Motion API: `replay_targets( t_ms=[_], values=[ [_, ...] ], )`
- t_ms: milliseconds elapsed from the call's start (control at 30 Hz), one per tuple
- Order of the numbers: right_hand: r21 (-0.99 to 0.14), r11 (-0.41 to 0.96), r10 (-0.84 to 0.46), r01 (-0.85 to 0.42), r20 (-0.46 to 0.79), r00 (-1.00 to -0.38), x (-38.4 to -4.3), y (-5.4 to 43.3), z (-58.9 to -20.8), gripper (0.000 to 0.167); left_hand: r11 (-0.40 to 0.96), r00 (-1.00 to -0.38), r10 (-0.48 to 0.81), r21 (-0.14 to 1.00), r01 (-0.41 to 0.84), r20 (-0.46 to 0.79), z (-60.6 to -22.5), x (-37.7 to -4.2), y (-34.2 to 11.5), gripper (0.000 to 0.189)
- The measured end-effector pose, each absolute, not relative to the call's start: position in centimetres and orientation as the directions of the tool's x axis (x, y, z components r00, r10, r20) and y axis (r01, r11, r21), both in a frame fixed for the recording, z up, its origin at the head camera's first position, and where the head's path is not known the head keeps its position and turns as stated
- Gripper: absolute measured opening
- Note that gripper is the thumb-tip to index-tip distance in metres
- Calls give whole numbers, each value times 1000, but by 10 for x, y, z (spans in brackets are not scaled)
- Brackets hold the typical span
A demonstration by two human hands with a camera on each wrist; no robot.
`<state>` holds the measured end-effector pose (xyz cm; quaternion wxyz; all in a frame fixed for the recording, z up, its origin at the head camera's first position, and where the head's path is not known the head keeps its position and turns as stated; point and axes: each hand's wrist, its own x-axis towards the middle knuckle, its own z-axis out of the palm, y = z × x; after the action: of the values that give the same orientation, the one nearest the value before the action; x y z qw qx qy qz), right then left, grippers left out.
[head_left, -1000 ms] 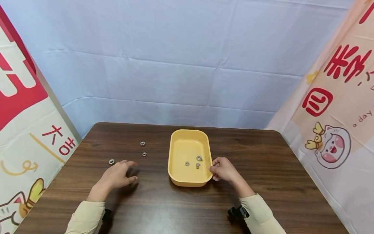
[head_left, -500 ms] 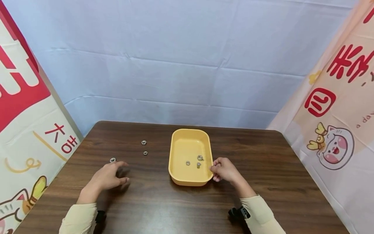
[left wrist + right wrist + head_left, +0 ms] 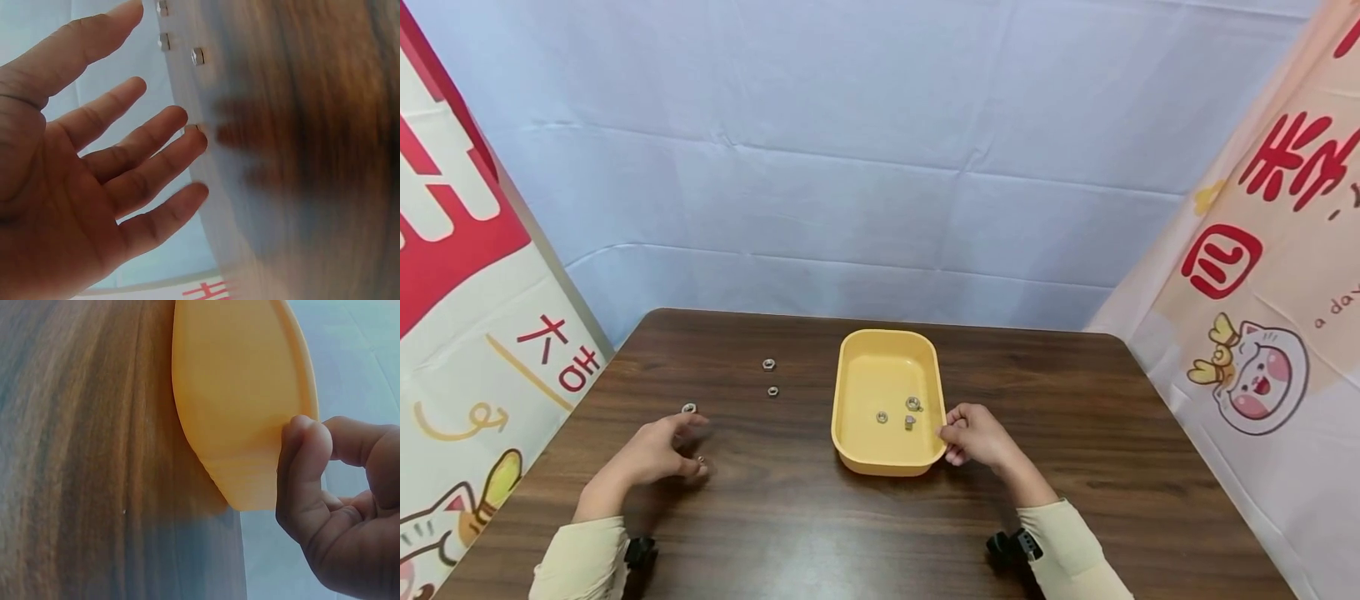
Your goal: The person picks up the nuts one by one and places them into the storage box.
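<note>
My left hand (image 3: 651, 454) hovers over the left of the table, its fingers spread and holding nothing in the left wrist view. Near its thumb tip lies a small metal nut (image 3: 701, 460); another nut (image 3: 689, 408) sits just beyond the fingers. Farther back are a larger nut (image 3: 768, 364) and a smaller nut (image 3: 772, 391). With thumb and fingers, my right hand (image 3: 976, 435) pinches the right rim of a yellow plastic tray (image 3: 847, 392) near its front corner. Inside the tray rest a nut (image 3: 913, 404), a second nut (image 3: 882, 417) and a third nut (image 3: 909, 422).
The dark wood-grain table (image 3: 1045, 375) meets a pale cloth backdrop (image 3: 850, 208) at its far edge. Printed cloths hang on both sides, a left cloth (image 3: 512, 283) and a right cloth (image 3: 1292, 250).
My left hand has drifted left and slightly toward me, and the nut by its thumb has come into view. My right hand keeps its grip on the tray rim.
</note>
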<state>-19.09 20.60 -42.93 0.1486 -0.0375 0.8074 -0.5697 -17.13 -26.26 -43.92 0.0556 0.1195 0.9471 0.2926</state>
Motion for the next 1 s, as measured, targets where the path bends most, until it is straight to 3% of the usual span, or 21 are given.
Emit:
replay_targets(
  t_ms=[300,600,767,1000],
  values=[
    [-939,326,-234,109,-192,-953,-189,206,-428,17,735,-970,224,670,102,-98,-441,-173,-271,61],
    [-940,321,-228,113,-193,-954,-191,206,-430,16,500,-933,269,863,-78,-240,-445,-175,-279,37],
    [-939,323,-229,119,-200,-953,-190,206,-432,16,481,-925,233,862,-160,-301,-448,-174,-275,34],
    [-938,328,-228,114,-196,-954,-190,206,-432,16,570,-945,110,799,-193,-307,-449,-176,-260,28]
  ],
)
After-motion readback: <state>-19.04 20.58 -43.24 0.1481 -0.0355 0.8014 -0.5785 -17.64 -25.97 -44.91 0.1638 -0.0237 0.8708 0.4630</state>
